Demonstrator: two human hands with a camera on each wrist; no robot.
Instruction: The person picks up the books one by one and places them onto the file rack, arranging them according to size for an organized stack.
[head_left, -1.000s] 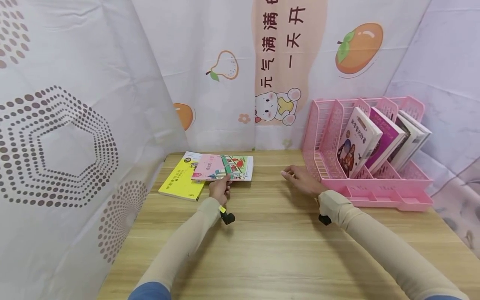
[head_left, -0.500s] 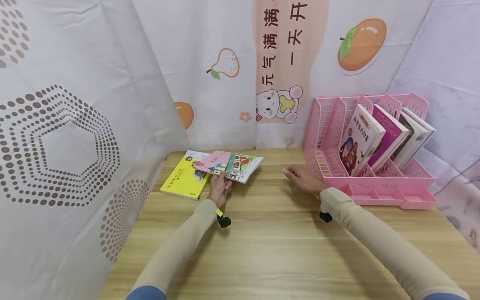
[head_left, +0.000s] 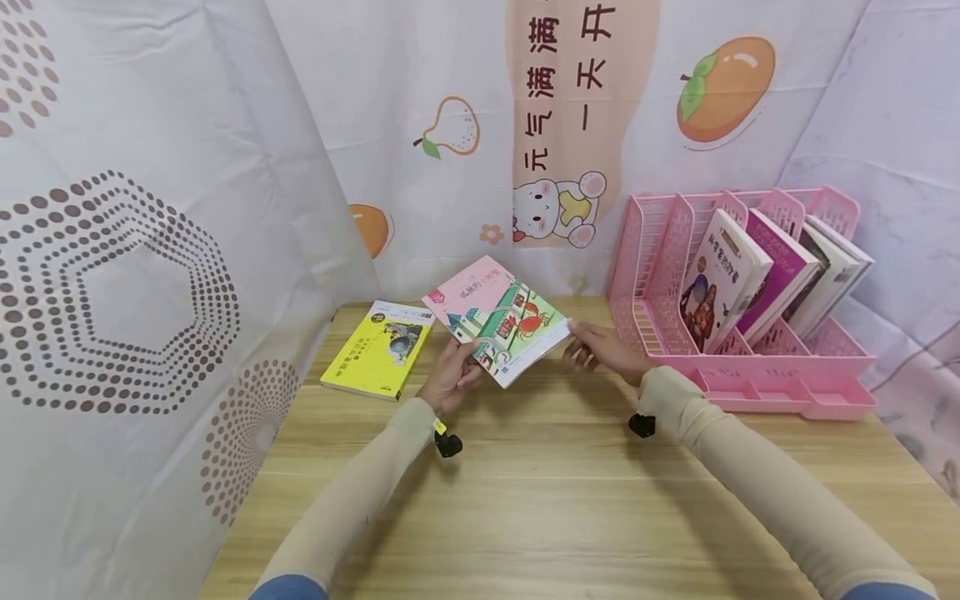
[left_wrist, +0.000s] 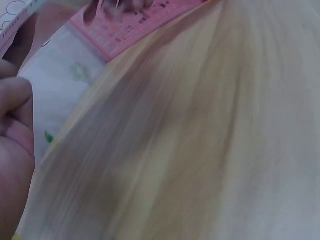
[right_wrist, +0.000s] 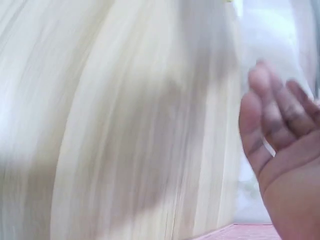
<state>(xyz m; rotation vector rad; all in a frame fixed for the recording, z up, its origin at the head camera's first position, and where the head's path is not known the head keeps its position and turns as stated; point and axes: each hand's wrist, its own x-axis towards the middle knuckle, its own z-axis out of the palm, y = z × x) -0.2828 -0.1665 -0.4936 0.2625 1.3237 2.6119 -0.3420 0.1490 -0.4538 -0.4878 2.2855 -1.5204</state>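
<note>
My left hand [head_left: 452, 377] grips a thin pink and green picture book [head_left: 498, 312] by its near-left edge, thumb on the cover. The book is tilted and raised above the table, with a red crab and houses on its front. My right hand [head_left: 606, 352] is at the book's right corner, thumb tip right at the edge and fingers below; in the right wrist view its fingers [right_wrist: 272, 112] are loosely bent and no book shows. A yellow book [head_left: 367, 354] lies flat on the table, left of my left hand.
A pink desk file rack [head_left: 757, 367] stands at the right, close beyond my right hand, with several books leaning in its slots. The wooden table [head_left: 540, 500] meets a printed cloth backdrop [head_left: 442, 217] behind and at the left.
My left hand has lifted the pink book off the yellow one, bringing it right and tilting its cover up. My right hand has turned and come to the book's right corner.
</note>
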